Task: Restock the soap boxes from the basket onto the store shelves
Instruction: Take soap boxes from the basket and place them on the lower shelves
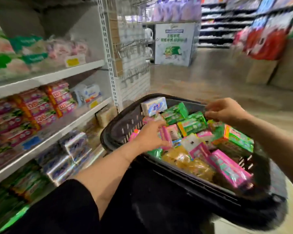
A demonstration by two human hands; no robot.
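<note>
Black basket (123, 127) beside shelves (61, 71), heaped with soap boxes (193, 125), kept within arm's reach of stock. Left hand (150, 137) down among boxes, fingers curled round pink box (166, 137), likely next pick. Right hand (227, 110) at far rim, fingers loosely bent; grip unclear through blur.

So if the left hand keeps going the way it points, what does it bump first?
Probably the pink soap box right at the left hand fingertips in the basket; blur hides whether they already touch.
</note>
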